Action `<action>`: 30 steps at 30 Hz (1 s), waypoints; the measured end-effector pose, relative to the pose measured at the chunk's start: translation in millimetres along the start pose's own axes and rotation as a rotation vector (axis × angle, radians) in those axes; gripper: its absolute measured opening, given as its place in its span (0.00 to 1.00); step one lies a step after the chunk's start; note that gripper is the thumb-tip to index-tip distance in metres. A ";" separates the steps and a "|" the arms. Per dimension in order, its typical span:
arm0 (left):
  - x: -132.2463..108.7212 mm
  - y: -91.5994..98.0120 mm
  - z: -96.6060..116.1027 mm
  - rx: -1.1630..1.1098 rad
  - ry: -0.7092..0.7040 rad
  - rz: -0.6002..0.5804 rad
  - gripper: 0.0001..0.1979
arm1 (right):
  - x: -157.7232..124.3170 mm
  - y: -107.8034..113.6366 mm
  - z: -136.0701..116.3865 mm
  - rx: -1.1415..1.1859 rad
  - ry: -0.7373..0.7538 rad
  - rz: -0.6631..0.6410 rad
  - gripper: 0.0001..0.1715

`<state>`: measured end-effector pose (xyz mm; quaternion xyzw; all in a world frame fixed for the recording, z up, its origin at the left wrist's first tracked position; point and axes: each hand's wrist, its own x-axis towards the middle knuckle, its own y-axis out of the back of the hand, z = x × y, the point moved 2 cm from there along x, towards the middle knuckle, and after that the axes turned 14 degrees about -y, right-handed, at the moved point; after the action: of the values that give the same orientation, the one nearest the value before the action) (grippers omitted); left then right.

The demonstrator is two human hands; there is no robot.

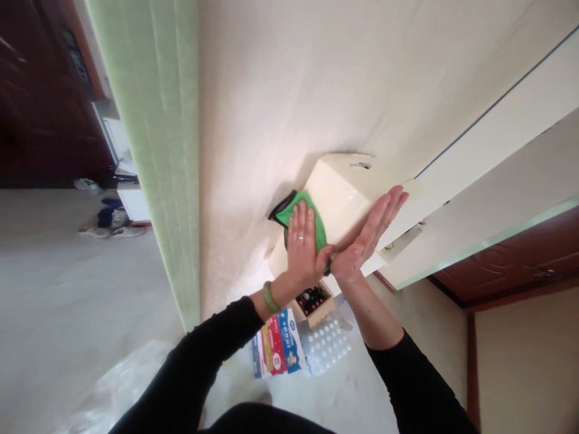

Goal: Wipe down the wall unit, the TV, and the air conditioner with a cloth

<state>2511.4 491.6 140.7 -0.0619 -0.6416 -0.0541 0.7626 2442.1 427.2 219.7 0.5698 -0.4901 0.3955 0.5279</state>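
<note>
Against the pale wall [271, 90], a cream box [337, 190] is mounted. Left hand [302, 241], wearing a green bangle [270, 297], lies flat on a green cloth [289, 211] at the box's edge; grip spread flat, fingers together, nothing pinched. Right hand [368, 232] rests palm-down on the box face, grip open, fingers straight. Below the wrists: small carton [312, 299] of dark bottles, colourful packet [275, 346], dotted blister sheet [326, 343].
</note>
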 end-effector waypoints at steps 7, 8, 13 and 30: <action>94.9 9.2 -16.7 -0.066 -0.133 -0.019 0.36 | -6.3 -6.9 2.8 -0.020 -0.010 0.003 0.46; 92.6 9.6 -13.0 -0.066 -0.123 -0.019 0.35 | -8.0 -7.6 2.7 -0.039 -0.017 -0.003 0.46; 57.2 12.8 3.5 0.034 -0.186 -0.070 0.39 | -18.7 -11.2 4.6 -0.010 -0.107 -0.012 0.48; 111.5 28.5 25.7 0.181 -0.258 -0.197 0.30 | -24.2 -18.2 14.3 0.228 -0.318 -0.101 0.56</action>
<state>2510.0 523.6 254.2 0.0636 -0.7394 -0.0622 0.6674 2454.0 415.7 190.4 0.7049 -0.4904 0.3264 0.3950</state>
